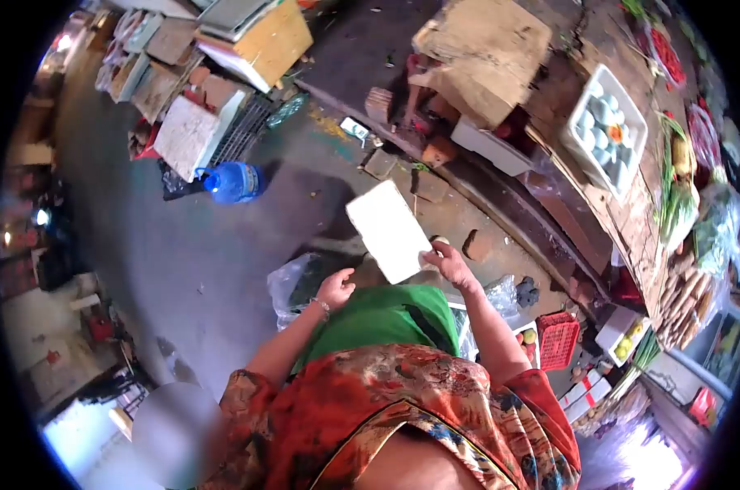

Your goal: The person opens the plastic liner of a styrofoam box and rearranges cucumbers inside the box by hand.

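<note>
one flat white panel (389,231) is held out before the lap, pinched near its lower right corner between the thumb and fingers of the one right hand (449,264). the one left hand (336,288) is kept free, its fingers loosely bent and parted, near the panel's lower left edge but apart from it; one bracelet (323,305) is worn on that wrist. one green cloth (378,318) is spread over the lap, with one clear plastic bag (284,296) seen beside it. one blue water jug (234,182) is placed on the ground farther off, and one red basket (559,340) is set to the right of the right arm. on the wood-topped desk (595,214), one white crate (577,145) is filled with pale egg-like rounds; around a dozen can be made out, but an exact count is prevented by overlap. long brown roots (682,306) are heaped at the same side, too tightly packed to be counted. the panel's face is washed out by brightness, so any marking cannot be told; some fingertips of the right hand are hidden by the panel. one pale round shape (172,429) at the lower left is blurred beyond naming, and the outermost goods are cut off by the dark circular border.
</note>
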Demonstrator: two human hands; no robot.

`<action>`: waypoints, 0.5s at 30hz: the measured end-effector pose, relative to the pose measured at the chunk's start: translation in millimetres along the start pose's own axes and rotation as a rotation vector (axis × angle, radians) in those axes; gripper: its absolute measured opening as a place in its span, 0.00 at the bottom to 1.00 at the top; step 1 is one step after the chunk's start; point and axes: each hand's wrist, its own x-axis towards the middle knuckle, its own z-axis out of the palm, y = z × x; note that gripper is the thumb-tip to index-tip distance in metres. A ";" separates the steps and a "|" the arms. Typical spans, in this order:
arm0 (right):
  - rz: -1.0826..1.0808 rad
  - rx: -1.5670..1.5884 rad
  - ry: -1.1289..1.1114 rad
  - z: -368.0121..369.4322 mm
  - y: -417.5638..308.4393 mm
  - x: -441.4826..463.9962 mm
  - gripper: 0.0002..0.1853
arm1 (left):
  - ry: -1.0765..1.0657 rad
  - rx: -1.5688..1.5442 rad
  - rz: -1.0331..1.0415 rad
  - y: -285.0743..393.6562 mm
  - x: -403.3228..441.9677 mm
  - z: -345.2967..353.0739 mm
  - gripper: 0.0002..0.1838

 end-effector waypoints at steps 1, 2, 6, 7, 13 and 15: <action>0.039 0.081 -0.060 7.3 -4.6 15.6 0.19 | 0.012 -0.013 -0.010 -6.2 -4.0 -8.3 0.25; 0.081 0.151 -0.140 10.5 -13.3 30.0 0.22 | 0.040 -0.051 -0.043 -11.4 -7.6 -15.0 0.25; -0.076 0.101 0.079 11.1 -11.9 96.5 0.29 | 0.134 -0.174 -0.136 -42.4 -14.1 -18.9 0.25; -0.043 0.067 0.129 5.5 -6.2 114.9 0.29 | 0.161 -0.181 -0.164 -41.4 -14.7 -20.1 0.24; 0.119 0.185 0.159 8.0 2.8 167.6 0.21 | 0.197 -0.190 -0.321 -71.7 -8.5 2.1 0.24; 0.176 0.064 0.035 10.1 23.4 176.6 0.20 | 0.207 -0.221 -0.361 -70.1 -7.3 6.1 0.24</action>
